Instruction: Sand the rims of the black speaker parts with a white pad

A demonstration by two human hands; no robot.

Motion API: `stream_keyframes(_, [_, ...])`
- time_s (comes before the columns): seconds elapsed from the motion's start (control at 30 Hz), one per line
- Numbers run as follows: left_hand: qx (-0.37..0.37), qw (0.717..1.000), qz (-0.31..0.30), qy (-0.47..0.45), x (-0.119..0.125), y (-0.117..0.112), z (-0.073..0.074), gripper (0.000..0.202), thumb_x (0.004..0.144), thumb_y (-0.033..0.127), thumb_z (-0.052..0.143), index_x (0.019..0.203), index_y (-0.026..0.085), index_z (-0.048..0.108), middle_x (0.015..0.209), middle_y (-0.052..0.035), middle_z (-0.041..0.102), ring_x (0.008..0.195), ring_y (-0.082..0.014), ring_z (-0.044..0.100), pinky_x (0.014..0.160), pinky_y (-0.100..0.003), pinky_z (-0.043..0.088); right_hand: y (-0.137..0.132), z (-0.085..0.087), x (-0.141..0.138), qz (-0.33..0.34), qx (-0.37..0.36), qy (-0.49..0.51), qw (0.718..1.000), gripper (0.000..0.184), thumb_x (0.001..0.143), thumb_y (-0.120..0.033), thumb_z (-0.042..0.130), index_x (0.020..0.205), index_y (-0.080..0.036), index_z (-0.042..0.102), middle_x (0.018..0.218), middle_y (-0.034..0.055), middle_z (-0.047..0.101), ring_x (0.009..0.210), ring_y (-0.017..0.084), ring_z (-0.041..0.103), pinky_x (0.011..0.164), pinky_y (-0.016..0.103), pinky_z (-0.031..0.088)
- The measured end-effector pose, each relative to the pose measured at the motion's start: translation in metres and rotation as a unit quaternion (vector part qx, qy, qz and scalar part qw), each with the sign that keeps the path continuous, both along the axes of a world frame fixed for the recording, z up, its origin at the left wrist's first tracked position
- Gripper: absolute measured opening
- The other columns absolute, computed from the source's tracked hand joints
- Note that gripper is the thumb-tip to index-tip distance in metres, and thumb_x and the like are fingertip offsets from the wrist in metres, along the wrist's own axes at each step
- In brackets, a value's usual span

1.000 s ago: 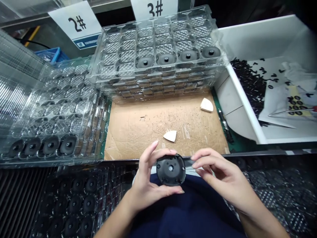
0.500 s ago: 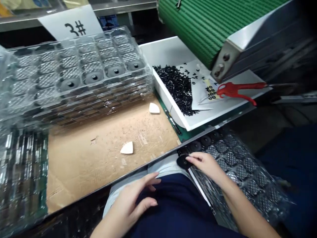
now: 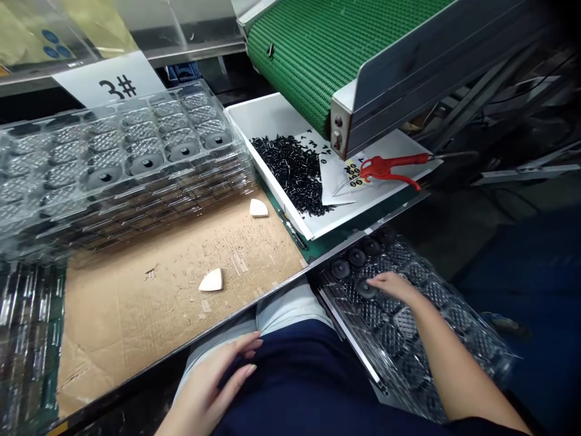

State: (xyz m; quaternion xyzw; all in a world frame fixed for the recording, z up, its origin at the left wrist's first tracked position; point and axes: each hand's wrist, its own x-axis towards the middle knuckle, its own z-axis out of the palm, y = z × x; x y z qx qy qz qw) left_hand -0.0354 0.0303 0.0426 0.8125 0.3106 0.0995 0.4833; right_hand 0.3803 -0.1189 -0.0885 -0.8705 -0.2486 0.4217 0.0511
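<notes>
**Right hand point(image 3: 393, 286) on a black disc point(image 3: 367, 288) in a clear tray point(image 3: 354, 339)**

The fingers of the right hand lie close together, narrow and flat across the top of the disc; whether they grip it, I cannot tell. The disc sits in a pocket of the tray, to the right of the person's lap. More black discs point(image 3: 356, 257) sit just beyond it, along the tray's far side.

The left hand point(image 3: 209, 381) lies well apart, resting on navy cloth point(image 3: 290, 375) over the lap, fingers loosely spread and holding nothing.

Past a metal edge point(image 3: 254, 303) lies a cardboard sheet point(image 3: 158, 315) with two white wedges point(image 3: 212, 280) on it. To its left stands a stack of clear trays point(image 3: 136, 139), with black discs point(image 3: 147, 162) in a row of the top one. To its right, a white bin point(image 3: 267, 118) holds a heap of black pieces point(image 3: 290, 169) and red-handled scissors point(image 3: 385, 166). A green conveyor belt point(image 3: 327, 54) runs above the bin, and a "3#" sign point(image 3: 109, 82) stands behind the stack.
</notes>
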Motion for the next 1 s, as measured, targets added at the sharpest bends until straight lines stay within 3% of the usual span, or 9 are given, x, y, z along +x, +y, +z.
stream_keyframes(0.2, [0.032,0.999,0.01,0.016,-0.003,-0.02,-0.004,0.034,0.086,0.03,0.056,0.119,0.033,0.056,0.106,0.0032,0.072,0.091,-0.0128,0.069,0.082,-0.02,0.054,-0.012,-0.031,-0.032,0.001,0.022,0.025,0.999,0.027,0.093,-0.034,0.055,0.111,-0.014,0.058,0.109,0.0064,0.059,0.092,0.019,0.06,0.079,0.037,0.052])
stream_keyframes(0.33, [0.029,0.999,0.009,0.022,-0.006,-0.034,-0.003,0.033,0.086,0.031,0.054,0.119,0.03,0.056,0.105,0.0023,0.072,0.091,-0.0127,0.069,0.082,-0.019,0.053,-0.032,-0.026,-0.029,-0.035,0.084,-0.019,0.996,0.027,0.094,-0.033,0.054,0.113,-0.015,0.057,0.11,0.0072,0.058,0.092,0.019,0.059,0.079,0.037,0.052])
stream_keyframes(0.5, [-0.037,0.998,0.016,0.044,-0.008,-0.067,-0.01,0.032,0.088,0.034,0.051,0.118,0.027,0.057,0.107,-0.0006,0.071,0.099,-0.0153,0.066,0.091,-0.024,0.049,-0.044,-0.012,-0.044,-0.041,0.202,-0.006,0.978,0.026,0.094,-0.033,0.053,0.112,-0.014,0.056,0.102,0.0053,0.06,0.082,0.016,0.06,0.072,0.032,0.054])
stream_keyframes(0.63, [-0.052,0.997,0.034,0.037,-0.011,-0.09,-0.011,0.033,0.088,0.034,0.048,0.118,0.025,0.057,0.108,-0.0022,0.071,0.104,-0.0169,0.063,0.095,-0.027,0.045,-0.024,-0.01,-0.093,0.018,0.287,0.07,0.955,0.025,0.095,-0.034,0.052,0.109,-0.013,0.057,0.093,0.0036,0.06,0.073,0.013,0.06,0.065,0.028,0.053])
stream_keyframes(0.8, [-0.038,0.997,0.068,0.009,-0.02,-0.108,-0.007,0.032,0.087,0.035,0.05,0.117,0.025,0.059,0.108,-0.0022,0.071,0.104,-0.0174,0.063,0.095,-0.027,0.044,0.012,-0.009,-0.168,0.134,0.326,0.131,0.927,0.025,0.094,-0.033,0.053,0.108,-0.013,0.058,0.091,0.0031,0.061,0.072,0.013,0.06,0.065,0.028,0.053])
stream_keyframes(0.9, [-0.025,0.996,0.088,-0.013,-0.027,-0.116,-0.011,0.032,0.086,0.035,0.051,0.116,0.025,0.059,0.108,-0.0029,0.071,0.103,-0.0179,0.064,0.095,-0.028,0.045,0.023,-0.006,-0.188,0.174,0.348,0.126,0.913,0.023,0.093,-0.032,0.055,0.105,-0.013,0.059,0.095,0.0038,0.061,0.078,0.014,0.061,0.07,0.031,0.053])
stream_keyframes(1.0, [-0.02,0.994,0.108,-0.028,-0.036,-0.12,-0.015,0.033,0.086,0.036,0.051,0.116,0.025,0.059,0.108,-0.0029,0.071,0.103,-0.0186,0.064,0.095,-0.03,0.046,0.028,-0.003,-0.191,0.177,0.363,0.109,0.908,0.022,0.093,-0.032,0.055,0.104,-0.014,0.06,0.1,0.0048,0.061,0.084,0.016,0.061,0.075,0.034,0.053])
